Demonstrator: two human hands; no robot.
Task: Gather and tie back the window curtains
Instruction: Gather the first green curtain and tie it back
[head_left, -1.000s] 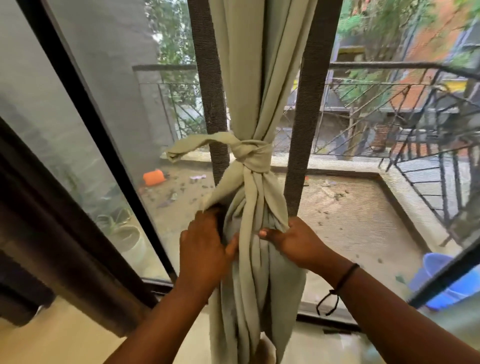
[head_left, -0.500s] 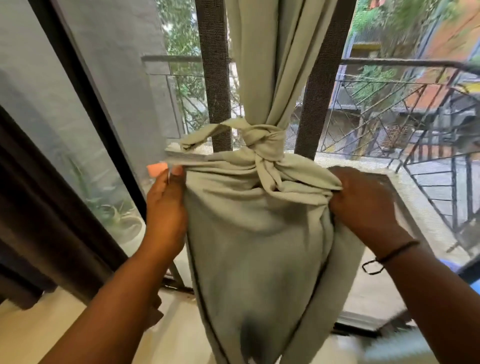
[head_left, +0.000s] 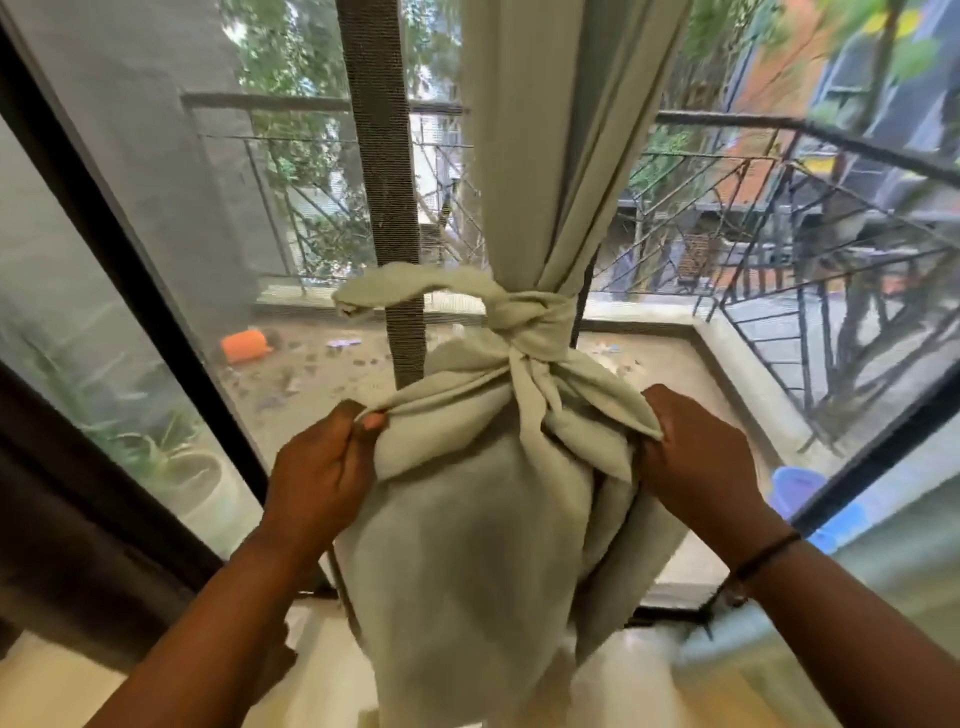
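A pale green curtain (head_left: 483, 545) hangs in front of the window, gathered and tied in a knot (head_left: 524, 322) at mid-height. A loose end of the tie (head_left: 395, 288) sticks out to the left of the knot. Below the knot the cloth is spread wide like a sack. My left hand (head_left: 324, 467) pinches the cloth's left edge between thumb and fingers. My right hand (head_left: 691, 457) grips the cloth's right edge. A dark cord is around my right wrist.
A dark window frame post (head_left: 384, 197) stands just behind the curtain to the left. A dark brown curtain (head_left: 67, 519) hangs at the far left. Outside are a balcony railing (head_left: 779, 208), an orange object (head_left: 244, 345) and a blue bucket (head_left: 800, 486).
A second ago both hands held the narrow bundle low and close together. They have since pulled the lower cloth apart sideways and now hold its edges just under the knot.
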